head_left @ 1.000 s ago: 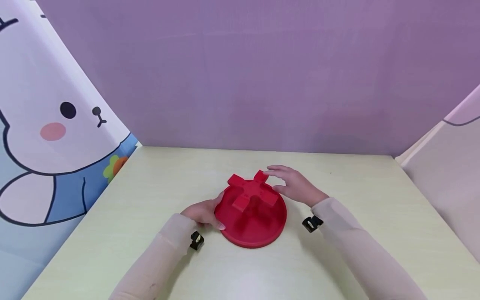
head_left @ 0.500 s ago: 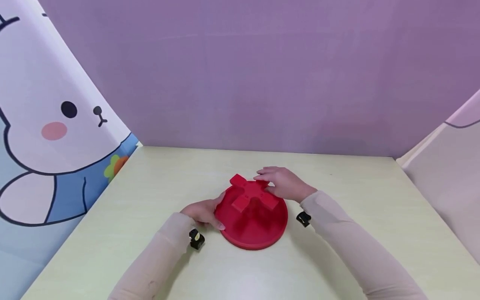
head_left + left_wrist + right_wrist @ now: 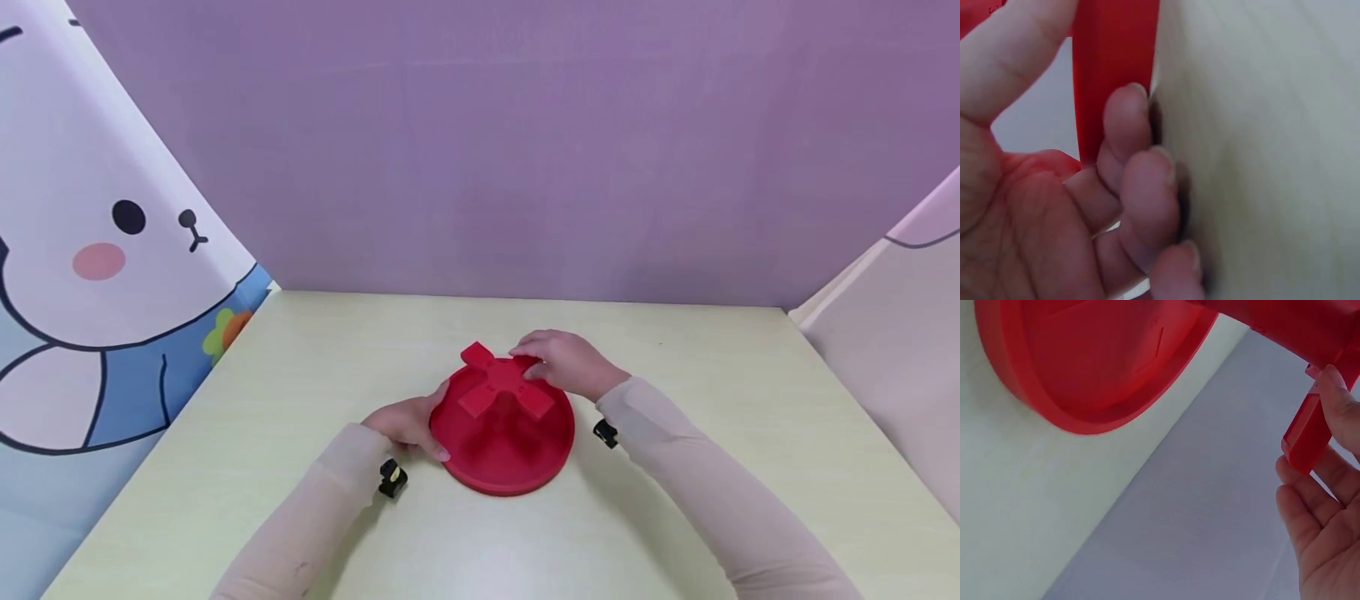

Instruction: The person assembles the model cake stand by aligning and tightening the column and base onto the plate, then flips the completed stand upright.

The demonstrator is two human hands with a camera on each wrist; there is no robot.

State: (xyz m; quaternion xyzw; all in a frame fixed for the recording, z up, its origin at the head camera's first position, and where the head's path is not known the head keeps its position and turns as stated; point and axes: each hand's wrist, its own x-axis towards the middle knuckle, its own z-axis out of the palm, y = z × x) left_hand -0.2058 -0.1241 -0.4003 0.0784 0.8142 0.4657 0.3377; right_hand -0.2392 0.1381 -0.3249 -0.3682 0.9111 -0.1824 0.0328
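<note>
A red stand [image 3: 501, 462] has a round, raised-rim base and a thick post topped by a four-armed cross [image 3: 502, 377]. It stands upright on the table. My left hand [image 3: 408, 425] holds the left edge of the base, thumb and fingers spread along the rim; the left wrist view shows its curled fingertips low against the red rim [image 3: 1113, 62], close to the tabletop. With thumb and fingers my right hand [image 3: 566, 362] grips the far-right arm of the cross. In the right wrist view the thumb lies on that arm [image 3: 1310, 434], and fingers are behind it.
The pale wooden table [image 3: 337, 333] extends around the stand. Behind it rises a purple backdrop [image 3: 480, 167]. A cartoon-printed sheet [image 3: 112, 333] hangs at the left and a pale one [image 3: 900, 333] at the right.
My right hand has moved left from the tip of the cross's far-right arm and now grips that arm. The cross has turned very slightly; my left hand has stayed on the base.
</note>
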